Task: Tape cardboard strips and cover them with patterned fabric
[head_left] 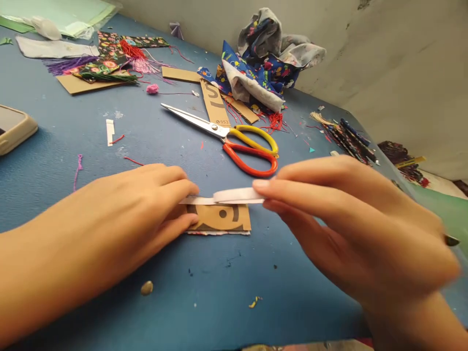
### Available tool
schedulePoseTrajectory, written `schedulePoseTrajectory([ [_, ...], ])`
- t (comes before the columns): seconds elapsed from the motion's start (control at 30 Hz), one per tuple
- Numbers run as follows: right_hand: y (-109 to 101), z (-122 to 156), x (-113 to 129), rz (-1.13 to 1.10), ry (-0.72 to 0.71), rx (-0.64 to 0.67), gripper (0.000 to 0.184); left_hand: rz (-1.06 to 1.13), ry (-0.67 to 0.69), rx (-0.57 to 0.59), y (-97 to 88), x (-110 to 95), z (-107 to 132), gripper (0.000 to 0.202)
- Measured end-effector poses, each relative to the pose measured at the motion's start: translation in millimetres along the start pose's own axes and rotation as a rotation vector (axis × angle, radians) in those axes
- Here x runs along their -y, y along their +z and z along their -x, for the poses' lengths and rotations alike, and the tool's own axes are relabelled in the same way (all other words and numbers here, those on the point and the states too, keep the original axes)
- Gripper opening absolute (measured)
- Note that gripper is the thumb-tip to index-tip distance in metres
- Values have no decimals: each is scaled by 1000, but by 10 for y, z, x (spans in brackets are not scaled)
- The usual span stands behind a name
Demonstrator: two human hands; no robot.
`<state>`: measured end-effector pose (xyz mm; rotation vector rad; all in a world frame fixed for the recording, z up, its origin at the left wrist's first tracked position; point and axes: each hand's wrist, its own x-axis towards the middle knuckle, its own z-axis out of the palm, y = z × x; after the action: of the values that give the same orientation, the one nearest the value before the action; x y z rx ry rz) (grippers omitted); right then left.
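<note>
A small brown cardboard piece point(219, 220) with dark printing lies near the middle of the blue table, a thin cloth-like layer showing under its near edge. My left hand point(139, 209) grips its left end, fingers at the far edge and thumb on the near side. Along the far edge runs a white strip point(237, 195), folded back over itself at the right; whether it is paper or tape I cannot tell. My right hand point(351, 219) pinches the strip's right end between thumb and fingers. Beyond both hands lie scissors point(219, 130) with red and yellow handles, blades slightly apart.
Crumpled blue patterned cloth point(263, 68) and cardboard strips point(215, 105) lie at the back. Flowered cloth point(109, 53) with tassels is at back left, a phone-like object point(14, 129) at left. Dark bundled strips point(347, 136) lie near the right edge. Thread scraps dot the table.
</note>
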<state>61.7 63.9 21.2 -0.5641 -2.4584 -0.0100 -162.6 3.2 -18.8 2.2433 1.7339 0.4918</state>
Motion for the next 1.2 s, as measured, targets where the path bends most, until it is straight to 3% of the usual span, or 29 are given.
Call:
schedulePoseTrajectory([
  [0.1, 17, 13, -56, -34, -42, -51, 28, 29, 97, 81, -1, -114, -93, 20],
  [0.17, 22, 21, -87, -63, -61, -74, 29, 84, 85, 89, 2, -133, -122, 18],
  [0.37, 30, 26, -138, -119, -81, -66, 26, 208, 29, 42, 52, -74, -98, 15],
  [0.67, -51, 64, -153, -12, -44, 2, 27, 234, 69, -5, 90, -35, -94, 20],
  [1.2, -60, 76, -190, 91, -85, 68, 28, -54, 237, -15, 104, -38, -53, 27],
])
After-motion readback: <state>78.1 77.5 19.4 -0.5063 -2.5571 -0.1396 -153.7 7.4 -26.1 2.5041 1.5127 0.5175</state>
